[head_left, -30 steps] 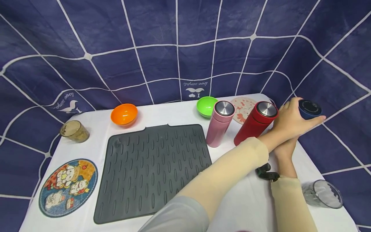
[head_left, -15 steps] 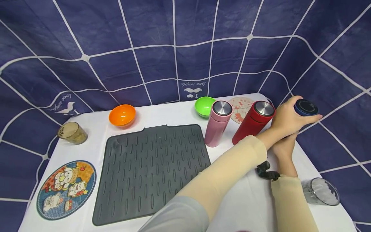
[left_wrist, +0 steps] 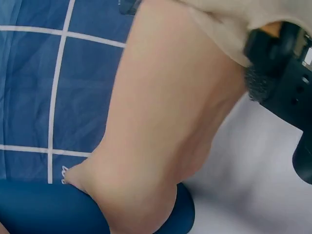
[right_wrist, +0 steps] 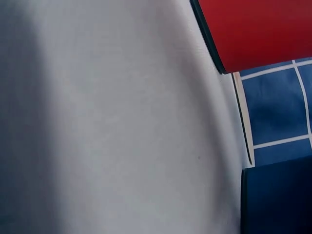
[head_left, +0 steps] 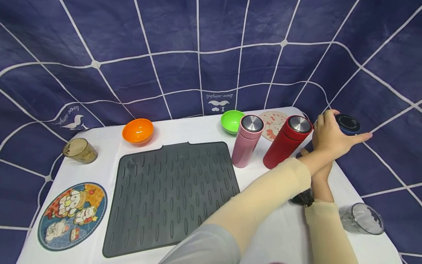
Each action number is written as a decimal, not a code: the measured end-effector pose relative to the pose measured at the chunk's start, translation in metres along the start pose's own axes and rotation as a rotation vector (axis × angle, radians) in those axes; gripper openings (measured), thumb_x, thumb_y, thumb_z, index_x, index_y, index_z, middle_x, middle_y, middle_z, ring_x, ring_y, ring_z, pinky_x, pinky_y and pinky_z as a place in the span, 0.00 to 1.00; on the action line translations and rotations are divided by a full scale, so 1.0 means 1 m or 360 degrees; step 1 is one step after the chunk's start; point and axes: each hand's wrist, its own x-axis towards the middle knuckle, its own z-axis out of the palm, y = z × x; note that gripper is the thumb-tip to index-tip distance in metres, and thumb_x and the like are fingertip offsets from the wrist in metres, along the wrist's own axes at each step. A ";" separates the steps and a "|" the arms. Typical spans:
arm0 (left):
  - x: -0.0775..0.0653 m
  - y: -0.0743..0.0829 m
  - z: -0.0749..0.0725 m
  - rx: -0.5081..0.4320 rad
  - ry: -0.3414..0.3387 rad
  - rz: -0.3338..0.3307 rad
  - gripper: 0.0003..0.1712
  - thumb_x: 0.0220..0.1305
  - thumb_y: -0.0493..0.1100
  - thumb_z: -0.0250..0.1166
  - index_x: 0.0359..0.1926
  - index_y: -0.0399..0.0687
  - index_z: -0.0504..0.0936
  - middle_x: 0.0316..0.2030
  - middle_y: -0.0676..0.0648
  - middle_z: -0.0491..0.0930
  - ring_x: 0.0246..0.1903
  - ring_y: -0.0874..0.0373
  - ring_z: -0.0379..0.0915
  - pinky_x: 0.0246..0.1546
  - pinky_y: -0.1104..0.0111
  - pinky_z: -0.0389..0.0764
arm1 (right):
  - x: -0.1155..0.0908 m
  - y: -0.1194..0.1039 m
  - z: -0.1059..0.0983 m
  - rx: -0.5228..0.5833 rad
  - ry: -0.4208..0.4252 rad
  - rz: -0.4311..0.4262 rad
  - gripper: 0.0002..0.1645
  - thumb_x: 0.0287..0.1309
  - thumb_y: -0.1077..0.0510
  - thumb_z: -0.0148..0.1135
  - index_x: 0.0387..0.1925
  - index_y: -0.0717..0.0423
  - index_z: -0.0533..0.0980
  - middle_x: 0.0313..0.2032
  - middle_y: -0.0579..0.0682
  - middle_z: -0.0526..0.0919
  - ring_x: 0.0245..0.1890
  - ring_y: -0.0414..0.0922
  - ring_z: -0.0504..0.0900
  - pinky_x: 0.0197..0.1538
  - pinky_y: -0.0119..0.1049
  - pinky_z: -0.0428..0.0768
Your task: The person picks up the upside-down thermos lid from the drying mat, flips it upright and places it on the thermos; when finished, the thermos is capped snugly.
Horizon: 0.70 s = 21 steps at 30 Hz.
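Observation:
At the table's right edge stands a dark blue thermos [head_left: 347, 124], its round dark lid facing up. My left hand [head_left: 331, 137] reaches across and holds it at the lid, fingers on the far side and thumb stretched along the near side. Lower down, my right hand [left_wrist: 136, 195] grips the thermos body, as the left wrist view shows; in the head view the left arm mostly covers this hand. Close by on the left stands a red thermos [head_left: 288, 141], with a pink thermos [head_left: 248, 141] beyond it. The right wrist view shows the bases of the red and blue ones.
A grey ribbed mat [head_left: 173, 194] fills the middle of the table. Around it are an orange bowl [head_left: 138, 131], a green bowl [head_left: 232, 121], a brown glass [head_left: 80, 150], a clear glass [head_left: 362, 219], a cartoon placemat [head_left: 72, 216] and a pink round mat [head_left: 271, 123].
My left hand has turned slightly about the lid, its fingers and thumb shifting. My right forearm has moved slightly left. The blue thermos stays in nearly the same place.

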 end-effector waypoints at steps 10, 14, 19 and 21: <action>0.021 -0.011 -0.010 -0.0042 -0.0311 0.0161 0.38 0.37 0.67 0.73 0.52 0.74 0.70 0.40 0.74 0.75 0.38 0.80 0.68 0.34 0.88 0.61 | 0.004 -0.003 -0.004 -0.0368 -0.0063 -0.0067 0.56 0.43 0.59 0.69 0.69 0.41 0.47 0.61 0.44 0.69 0.62 0.36 0.66 0.65 0.28 0.60; 0.026 -0.010 -0.012 -0.0142 -0.0481 0.0150 0.37 0.39 0.61 0.74 0.53 0.72 0.70 0.41 0.74 0.74 0.36 0.82 0.67 0.34 0.89 0.59 | 0.005 -0.003 -0.008 -0.0450 -0.0118 0.0157 0.58 0.49 0.51 0.65 0.71 0.38 0.37 0.68 0.50 0.63 0.68 0.41 0.60 0.70 0.31 0.56; 0.011 -0.007 -0.004 -0.0151 -0.0275 0.0039 0.41 0.37 0.64 0.75 0.54 0.70 0.67 0.43 0.72 0.72 0.39 0.80 0.67 0.32 0.88 0.61 | 0.005 0.003 -0.009 -0.0386 -0.0091 0.0013 0.52 0.46 0.59 0.66 0.70 0.44 0.49 0.60 0.44 0.69 0.63 0.37 0.65 0.66 0.26 0.58; 0.002 -0.006 0.002 -0.0124 -0.0109 -0.0025 0.46 0.33 0.69 0.75 0.54 0.69 0.64 0.45 0.70 0.69 0.41 0.79 0.66 0.32 0.87 0.62 | 0.003 0.005 -0.007 -0.0218 -0.0073 -0.0013 0.47 0.44 0.65 0.65 0.66 0.48 0.57 0.54 0.36 0.71 0.58 0.32 0.66 0.63 0.23 0.60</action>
